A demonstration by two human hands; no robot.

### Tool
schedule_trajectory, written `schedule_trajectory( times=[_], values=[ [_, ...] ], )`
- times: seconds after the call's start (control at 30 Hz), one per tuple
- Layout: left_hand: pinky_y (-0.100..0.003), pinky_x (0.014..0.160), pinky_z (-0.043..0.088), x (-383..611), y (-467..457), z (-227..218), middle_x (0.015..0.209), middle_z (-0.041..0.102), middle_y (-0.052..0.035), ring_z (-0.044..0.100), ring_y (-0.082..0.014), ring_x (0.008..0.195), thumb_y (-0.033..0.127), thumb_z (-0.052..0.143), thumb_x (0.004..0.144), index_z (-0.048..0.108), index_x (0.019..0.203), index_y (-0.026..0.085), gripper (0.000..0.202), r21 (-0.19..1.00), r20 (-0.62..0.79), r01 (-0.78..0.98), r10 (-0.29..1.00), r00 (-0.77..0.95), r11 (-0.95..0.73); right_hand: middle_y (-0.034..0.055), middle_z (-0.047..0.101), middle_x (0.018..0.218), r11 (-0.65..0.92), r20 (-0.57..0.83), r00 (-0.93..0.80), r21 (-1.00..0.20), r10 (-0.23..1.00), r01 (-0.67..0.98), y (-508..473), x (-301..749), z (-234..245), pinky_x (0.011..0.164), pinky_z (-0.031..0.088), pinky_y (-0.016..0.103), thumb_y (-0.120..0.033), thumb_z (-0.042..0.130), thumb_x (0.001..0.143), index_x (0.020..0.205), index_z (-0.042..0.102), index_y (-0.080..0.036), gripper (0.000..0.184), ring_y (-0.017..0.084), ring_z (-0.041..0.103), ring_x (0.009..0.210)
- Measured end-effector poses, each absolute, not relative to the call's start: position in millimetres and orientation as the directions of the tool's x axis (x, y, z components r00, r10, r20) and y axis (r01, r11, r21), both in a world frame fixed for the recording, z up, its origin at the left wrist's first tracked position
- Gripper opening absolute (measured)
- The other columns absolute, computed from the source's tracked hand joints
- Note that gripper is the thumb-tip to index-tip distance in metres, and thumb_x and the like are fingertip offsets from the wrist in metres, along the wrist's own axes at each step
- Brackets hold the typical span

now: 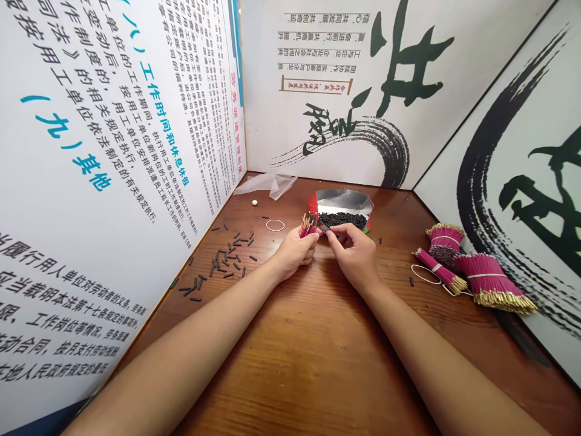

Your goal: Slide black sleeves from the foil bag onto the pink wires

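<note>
My left hand [294, 254] is closed around a small bundle of pink wires [309, 224], whose gold-coloured tips stick up out of the fist. Thumb and index finger of my right hand [356, 254] are pinched on a small black sleeve [324, 232], right beside the left fingers. One pink wire appears to reach across to that sleeve; whether it sits inside is too small to tell. Just behind both hands lies an opened foil bag [338, 198], holding many short black sleeves [344, 219].
Loose black sleeves [224, 260] are scattered on the wooden table [281, 363] at left, near a white rubber band [275, 225] and a clear plastic bag [267, 183]. Banded pink wire bundles [488, 275] lie at right. Printed panels [318, 133] wall in the table's back and sides.
</note>
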State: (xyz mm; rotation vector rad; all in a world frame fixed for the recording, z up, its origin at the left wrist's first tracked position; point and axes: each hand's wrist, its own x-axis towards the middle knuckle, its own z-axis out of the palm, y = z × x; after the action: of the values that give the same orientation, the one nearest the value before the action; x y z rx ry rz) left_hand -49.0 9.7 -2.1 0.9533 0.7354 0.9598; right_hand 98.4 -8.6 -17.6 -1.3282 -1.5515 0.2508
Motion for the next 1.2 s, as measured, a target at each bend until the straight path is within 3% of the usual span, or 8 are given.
schedule_trajectory(
  times=[0.13, 0.23, 0.33, 0.53, 0.87, 1.0, 1.2],
  values=[
    [-0.017, 0.036, 0.012, -49, 9, -1, 0.052, 0.029, 0.0128, 0.017, -0.0022, 0.036, 0.018, 0.057, 0.083, 0.045, 0.088, 0.020, 0.013, 0.908, -0.104, -0.334, 0.910, 0.402, 0.252, 0.0052, 0.071, 0.086, 0.367, 0.593, 0.132, -0.641, 0.795, 0.674, -6, 102, -18, 0.078, 0.046, 0.035, -0.034, 0.054, 0.089, 0.091, 0.068, -0.021, 0.019, 0.021, 0.060, 0.082],
    [-0.017, 0.036, 0.011, -49, 10, -1, 0.053, 0.028, 0.0126, 0.016, -0.0025, 0.035, 0.019, 0.055, 0.083, 0.044, 0.087, 0.021, 0.012, 0.904, -0.109, -0.340, 0.909, 0.403, 0.259, 0.0086, 0.072, 0.101, 0.245, 0.605, 0.166, -0.537, 0.779, 0.807, -4, 106, -19, 0.092, 0.039, 0.042, -0.028, 0.050, 0.087, 0.099, 0.069, -0.020, 0.024, 0.026, 0.056, 0.103],
    [-0.017, 0.035, 0.011, -50, 11, -1, 0.053, 0.028, 0.0119, 0.017, -0.0030, 0.035, 0.018, 0.052, 0.081, 0.038, 0.080, 0.022, 0.014, 0.890, -0.104, -0.367, 0.906, 0.411, 0.269, 0.0106, 0.072, 0.110, 0.100, 0.511, 0.145, -0.421, 0.847, 0.902, -2, 107, -22, 0.097, 0.033, 0.047, -0.025, 0.053, 0.084, 0.112, 0.068, -0.018, 0.033, 0.031, 0.050, 0.115],
    [-0.018, 0.036, 0.012, -51, 11, 0, 0.053, 0.028, 0.0111, 0.017, -0.0025, 0.035, 0.017, 0.049, 0.077, 0.030, 0.071, 0.023, 0.020, 0.884, -0.100, -0.377, 0.899, 0.427, 0.277, 0.0065, 0.072, 0.118, 0.073, 0.334, 0.031, -0.293, 0.942, 0.953, -3, 106, -27, 0.091, 0.034, 0.044, -0.025, 0.053, 0.087, 0.111, 0.072, -0.020, 0.031, 0.030, 0.053, 0.111],
    [-0.018, 0.036, 0.010, -50, 8, 2, 0.053, 0.028, 0.0127, 0.016, -0.0018, 0.035, 0.017, 0.055, 0.071, 0.033, 0.076, 0.023, 0.024, 0.900, -0.085, -0.360, 0.909, 0.409, 0.246, 0.0114, 0.073, 0.115, 0.122, 0.461, 0.069, -0.371, 0.885, 0.921, 0, 107, -28, 0.092, 0.036, 0.045, -0.024, 0.053, 0.085, 0.116, 0.071, -0.015, 0.036, 0.030, 0.057, 0.110],
    [-0.018, 0.036, 0.011, -50, 9, 1, 0.053, 0.029, 0.0127, 0.017, -0.0020, 0.036, 0.017, 0.056, 0.073, 0.034, 0.078, 0.023, 0.023, 0.902, -0.090, -0.352, 0.906, 0.413, 0.250, 0.0112, 0.074, 0.111, 0.171, 0.543, 0.128, -0.465, 0.830, 0.869, 2, 107, -27, 0.091, 0.038, 0.043, -0.027, 0.050, 0.088, 0.107, 0.073, -0.017, 0.032, 0.029, 0.059, 0.105],
    [-0.018, 0.036, 0.011, -51, 10, -1, 0.054, 0.029, 0.0127, 0.017, -0.0021, 0.036, 0.018, 0.058, 0.076, 0.035, 0.080, 0.023, 0.024, 0.900, -0.094, -0.353, 0.905, 0.415, 0.255, 0.0103, 0.075, 0.102, 0.166, 0.530, 0.198, -0.561, 0.824, 0.811, 3, 112, -27, 0.090, 0.041, 0.044, -0.031, 0.050, 0.088, 0.100, 0.073, -0.019, 0.029, 0.029, 0.060, 0.098]
  ],
)
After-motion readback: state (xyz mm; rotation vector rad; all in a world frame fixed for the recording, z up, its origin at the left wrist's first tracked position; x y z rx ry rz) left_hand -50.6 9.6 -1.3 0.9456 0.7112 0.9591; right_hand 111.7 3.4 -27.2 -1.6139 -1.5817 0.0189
